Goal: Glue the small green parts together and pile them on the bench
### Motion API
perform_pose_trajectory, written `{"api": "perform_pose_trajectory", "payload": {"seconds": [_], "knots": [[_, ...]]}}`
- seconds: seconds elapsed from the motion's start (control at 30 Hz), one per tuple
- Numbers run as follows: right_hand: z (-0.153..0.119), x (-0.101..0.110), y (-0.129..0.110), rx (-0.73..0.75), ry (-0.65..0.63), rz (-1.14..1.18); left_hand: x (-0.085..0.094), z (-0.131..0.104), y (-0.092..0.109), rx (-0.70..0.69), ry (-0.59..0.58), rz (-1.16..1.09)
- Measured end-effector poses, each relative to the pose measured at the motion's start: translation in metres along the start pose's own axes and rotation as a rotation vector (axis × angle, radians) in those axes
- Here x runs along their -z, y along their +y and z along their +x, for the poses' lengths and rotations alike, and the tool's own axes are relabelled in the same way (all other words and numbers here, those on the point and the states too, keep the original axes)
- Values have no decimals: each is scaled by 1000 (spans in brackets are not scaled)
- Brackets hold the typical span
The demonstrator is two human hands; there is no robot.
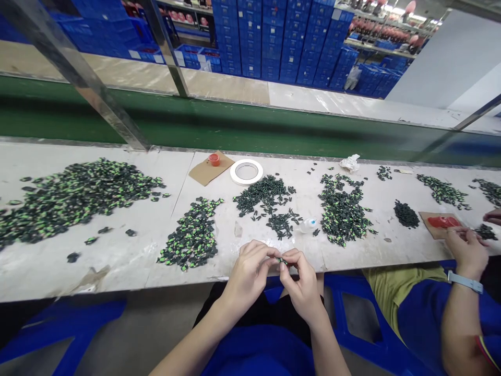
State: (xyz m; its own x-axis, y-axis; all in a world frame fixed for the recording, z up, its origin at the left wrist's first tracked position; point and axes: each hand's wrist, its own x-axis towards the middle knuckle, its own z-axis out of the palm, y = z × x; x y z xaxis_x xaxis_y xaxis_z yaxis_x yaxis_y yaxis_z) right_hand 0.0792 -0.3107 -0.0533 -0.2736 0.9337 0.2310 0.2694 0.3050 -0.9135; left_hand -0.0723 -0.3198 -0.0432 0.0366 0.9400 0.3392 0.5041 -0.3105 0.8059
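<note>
Both my hands are up at the near edge of the tabletop (129, 261), clock centred on them, 12 pointing away from me; left hand (250, 266) has thumb and fingers pinched on one small dark part with bright green on it (282, 260); right hand (300, 277) has its thumb and fingers clamped on the same part from the other side, tips of the two hands nearly meeting; most of the part is hidden by the fingers, so I can't read its shape.

Around it: loose dark cluster (281, 224) at 12, larger dark pile (262, 193) just past it toward 11; small whitish bottle with a blue tip (308, 224) lying at 1, just beside the loose cluster; mixed black-and-green pile (342, 209) at 2; crumpled white tissue (350, 163) farther out at 1; roll of white tape (234, 172) flat at 11, near a brown card (199, 175) with a red tub (214, 160) on it.

Second black-and-green pile (191, 235) between 9 and 10; big heap of similar parts (86, 193) well beyond it at 10, a few strays on its near side.

Right flank: compact dark pile (406, 214) between 2 and 3; co-worker (462, 313) with a pale blue wristband at 3, reaching over another brown card; blue crates (270, 42) stacked far off at 12, beyond a green strip (235, 117).
</note>
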Motion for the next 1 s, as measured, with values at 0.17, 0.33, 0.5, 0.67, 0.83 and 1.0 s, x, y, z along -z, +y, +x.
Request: {"api": "perform_pose_trajectory", "payload": {"seconds": [0.17,0.33,0.5,0.67,0.83,1.0], "knots": [[1,-1,5,-88,-49,92,0,-3,0,-27,-3,55],[1,19,6,-202,-174,78,-4,-5,-4,1,-117,60],[6,62,27,-254,110,-143,8,9,-30,169,10,275],[21,90,51,-192,492,-407,26,32,-66,222,271,528],[28,73,57,-95,391,-541,19,45,-83,147,257,537],[37,43,62,-33,315,-563,19,49,-83,167,141,477]]}}
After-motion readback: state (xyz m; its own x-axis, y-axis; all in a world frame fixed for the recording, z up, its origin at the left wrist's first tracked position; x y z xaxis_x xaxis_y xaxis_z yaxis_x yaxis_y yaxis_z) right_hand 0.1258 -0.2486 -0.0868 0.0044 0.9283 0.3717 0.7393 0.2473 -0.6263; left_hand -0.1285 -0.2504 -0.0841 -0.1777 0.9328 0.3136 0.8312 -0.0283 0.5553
